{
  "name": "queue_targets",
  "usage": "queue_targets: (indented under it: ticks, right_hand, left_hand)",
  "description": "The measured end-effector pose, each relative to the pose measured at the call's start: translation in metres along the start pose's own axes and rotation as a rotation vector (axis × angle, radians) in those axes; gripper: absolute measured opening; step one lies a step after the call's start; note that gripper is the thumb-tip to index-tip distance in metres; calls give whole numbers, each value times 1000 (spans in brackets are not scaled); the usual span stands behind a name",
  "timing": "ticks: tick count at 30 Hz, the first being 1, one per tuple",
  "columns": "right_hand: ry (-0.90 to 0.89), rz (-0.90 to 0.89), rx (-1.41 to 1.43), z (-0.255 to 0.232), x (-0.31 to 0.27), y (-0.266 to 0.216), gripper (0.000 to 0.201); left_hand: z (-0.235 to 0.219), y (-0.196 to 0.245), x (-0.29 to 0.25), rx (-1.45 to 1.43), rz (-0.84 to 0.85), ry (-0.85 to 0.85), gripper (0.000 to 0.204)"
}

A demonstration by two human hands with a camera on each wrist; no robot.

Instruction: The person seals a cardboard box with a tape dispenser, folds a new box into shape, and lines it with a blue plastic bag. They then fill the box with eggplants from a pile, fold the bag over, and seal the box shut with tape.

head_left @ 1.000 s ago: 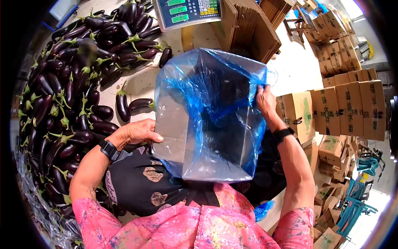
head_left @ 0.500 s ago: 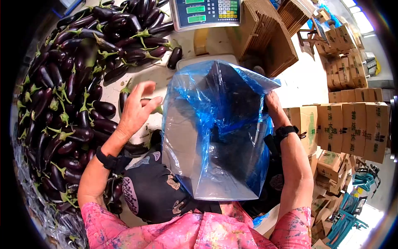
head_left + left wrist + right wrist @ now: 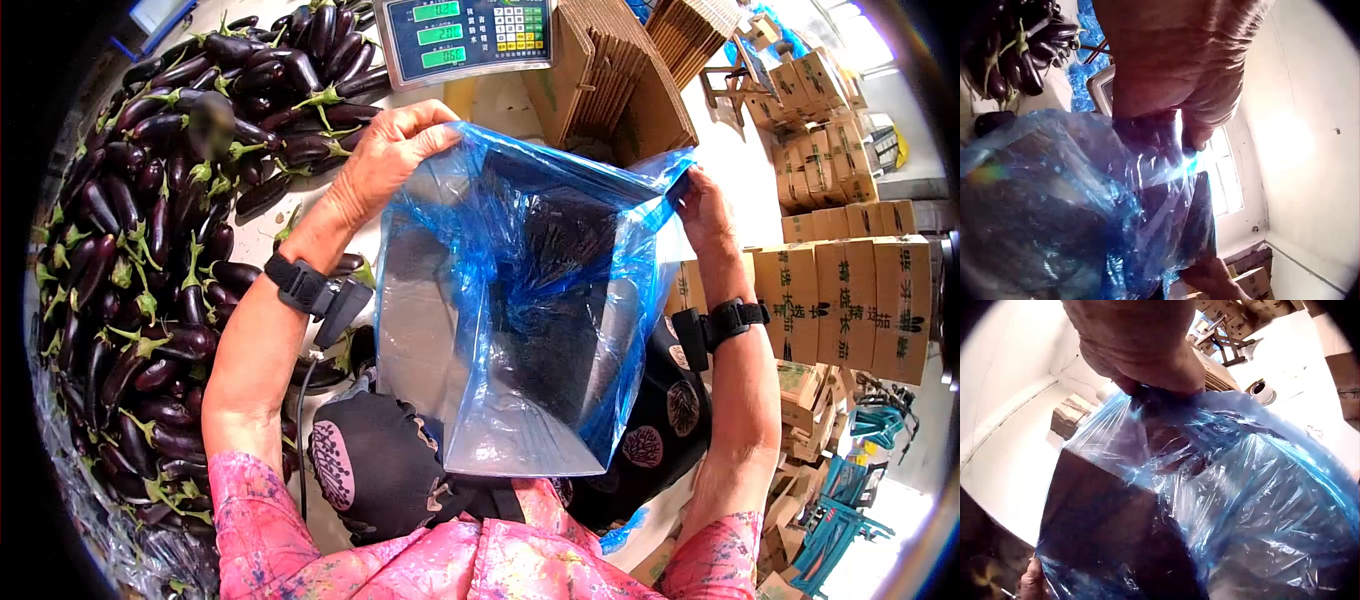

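A thin, clear blue plastic bag (image 3: 545,255) lines and drapes over an open cardboard box (image 3: 415,315), which leans against the person's lap. At the bag's far left edge, the left hand (image 3: 392,160) pinches the film between thumb and fingers. The right hand (image 3: 710,210) grips the bag's far right corner, with the film stretched between both hands. Dark box walls show through crumpled film in the right wrist view, under the right hand (image 3: 1141,347). In the left wrist view the film partly covers the fingertips of the left hand (image 3: 1179,62).
A large heap of eggplants (image 3: 150,250) covers the left side of the table. Beyond the bag stand a digital scale (image 3: 465,40) and folded cardboard sheets (image 3: 620,85). Printed cartons (image 3: 840,300) are stacked at the right, and a tape roll (image 3: 1263,392) lies on the table.
The left hand let go of the box's left side, moved up and away from the body, and took hold of the bag's far left edge. The right hand still holds the far right corner.
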State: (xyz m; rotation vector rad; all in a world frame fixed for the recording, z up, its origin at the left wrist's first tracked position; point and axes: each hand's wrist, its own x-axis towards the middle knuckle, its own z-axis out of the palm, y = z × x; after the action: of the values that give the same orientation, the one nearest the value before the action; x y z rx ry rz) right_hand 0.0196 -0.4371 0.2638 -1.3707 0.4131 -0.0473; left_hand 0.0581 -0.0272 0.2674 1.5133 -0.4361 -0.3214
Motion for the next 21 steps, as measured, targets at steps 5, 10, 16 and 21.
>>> queue_targets:
  ticks: [5, 10, 16, 21]
  right_hand:
    - [-406, 102, 546, -32, 22, -15, 21]
    - [-558, 245, 484, -90, 63, -5, 19]
    - [197, -540, -1511, -6, 4, 21, 30]
    - [-104, -785, -1424, 81, -98, -19, 21]
  left_hand:
    - [5, -25, 17, -470, -26, 21, 12]
    - [7, -30, 30, -153, 71, 27, 15]
    - [0, -104, 37, 625, 157, 1, 22]
    - [5, -113, 16, 715, 96, 139, 24]
